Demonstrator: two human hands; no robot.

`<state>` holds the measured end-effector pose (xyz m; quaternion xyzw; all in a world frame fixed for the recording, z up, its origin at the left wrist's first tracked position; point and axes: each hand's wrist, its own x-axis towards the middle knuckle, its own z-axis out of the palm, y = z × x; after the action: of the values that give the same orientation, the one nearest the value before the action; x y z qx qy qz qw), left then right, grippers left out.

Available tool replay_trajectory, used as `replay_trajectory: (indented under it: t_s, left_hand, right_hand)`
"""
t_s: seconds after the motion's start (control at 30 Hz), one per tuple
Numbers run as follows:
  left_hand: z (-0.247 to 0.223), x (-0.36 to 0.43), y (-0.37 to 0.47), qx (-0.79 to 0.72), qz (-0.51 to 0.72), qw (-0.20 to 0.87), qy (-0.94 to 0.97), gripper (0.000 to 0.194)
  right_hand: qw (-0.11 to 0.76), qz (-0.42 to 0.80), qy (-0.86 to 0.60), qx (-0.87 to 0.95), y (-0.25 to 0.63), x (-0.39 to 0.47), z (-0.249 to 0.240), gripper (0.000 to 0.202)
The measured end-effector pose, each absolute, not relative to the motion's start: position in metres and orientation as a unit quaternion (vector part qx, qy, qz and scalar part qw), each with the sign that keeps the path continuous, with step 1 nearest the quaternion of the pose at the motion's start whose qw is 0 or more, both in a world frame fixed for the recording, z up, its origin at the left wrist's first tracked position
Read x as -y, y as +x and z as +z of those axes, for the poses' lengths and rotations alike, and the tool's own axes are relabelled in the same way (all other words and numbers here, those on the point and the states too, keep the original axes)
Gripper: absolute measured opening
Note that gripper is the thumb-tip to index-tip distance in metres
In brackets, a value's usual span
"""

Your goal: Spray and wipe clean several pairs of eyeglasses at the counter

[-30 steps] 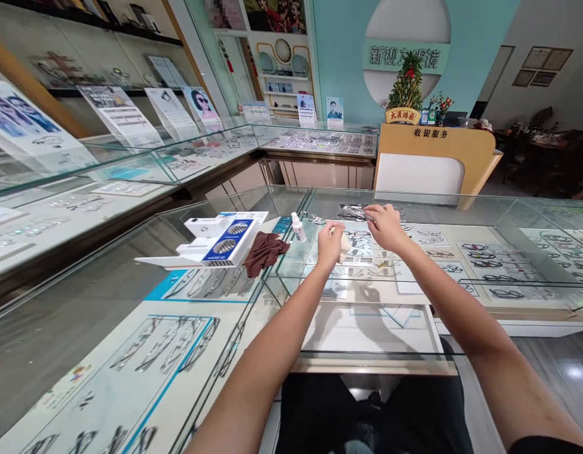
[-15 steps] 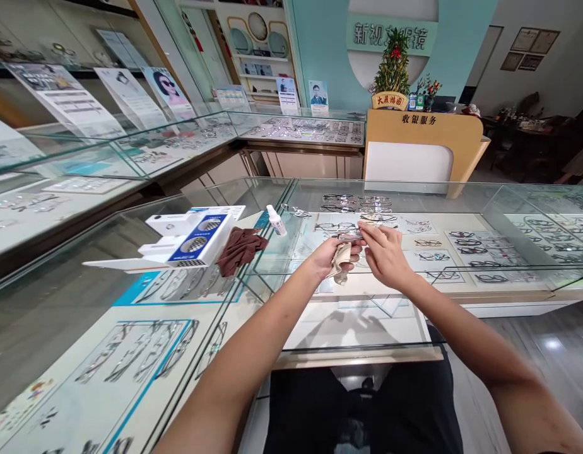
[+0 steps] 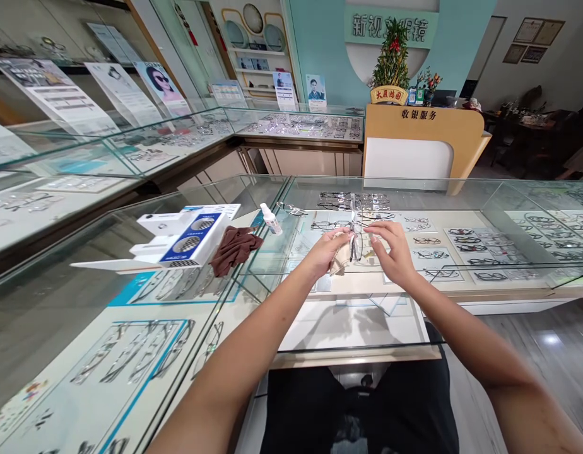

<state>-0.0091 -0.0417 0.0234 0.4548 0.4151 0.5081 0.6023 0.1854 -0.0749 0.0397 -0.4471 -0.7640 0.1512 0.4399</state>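
Observation:
My left hand (image 3: 328,251) is closed on a pair of eyeglasses (image 3: 356,246) and a beige cloth (image 3: 339,260). The glasses stand upright over the glass counter, lenses one above the other, and the cloth hangs below the fingers. Just right of the frame is my right hand (image 3: 394,253), fingers stretched out and thumb apart. Its fingertips come close to the glasses; whether they touch I cannot tell. Several more eyeglasses (image 3: 335,200) lie in rows on the counter beyond my hands.
Left of my hands, a small white spray bottle (image 3: 271,219), a crumpled brown cloth (image 3: 235,250) and a white-and-blue cardboard display box (image 3: 194,241) stand on the glass top. Glass showcases (image 3: 485,189) with eyeglasses run along both sides. A yellow-and-white counter (image 3: 424,151) stands farther back.
The glasses have turned from lying flat to upright in my left hand. My right hand has moved off them slightly to the right, its fingers spreading. The view has shifted slightly.

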Motion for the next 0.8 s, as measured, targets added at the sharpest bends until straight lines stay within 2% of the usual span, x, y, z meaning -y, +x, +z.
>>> replay_trajectory:
  t_s: [0.13, 0.23, 0.43, 0.6, 0.7, 0.8]
  left_hand:
    - [0.025, 0.043, -0.011, -0.422, 0.474, 0.566, 0.526, 0.047]
    - [0.026, 0.044, -0.011, -0.428, 0.460, 0.536, 0.564, 0.046]
    - [0.022, 0.039, -0.011, -0.434, 0.466, 0.535, 0.555, 0.044]
    - [0.015, 0.032, -0.015, -0.450, 0.487, 0.526, 0.533, 0.040]
    - [0.014, 0.030, -0.020, -0.473, 0.519, 0.439, 0.560, 0.026]
    - [0.016, 0.029, -0.029, -0.485, 0.530, 0.279, 0.637, 0.011]
  right_hand:
    - [0.492, 0.400, -0.440, 0.637, 0.185, 0.063, 0.034, 0.036]
    - [0.498, 0.501, -0.432, 0.560, 0.184, 0.056, 0.029, 0.041]
    - [0.494, 0.584, -0.393, 0.510, 0.186, 0.054, 0.026, 0.043]
    - [0.476, 0.601, -0.378, 0.519, 0.191, 0.050, 0.030, 0.044]
    - [0.472, 0.603, -0.384, 0.515, 0.195, 0.047, 0.030, 0.044]
    - [0.465, 0.611, -0.386, 0.512, 0.196, 0.045, 0.028, 0.042]
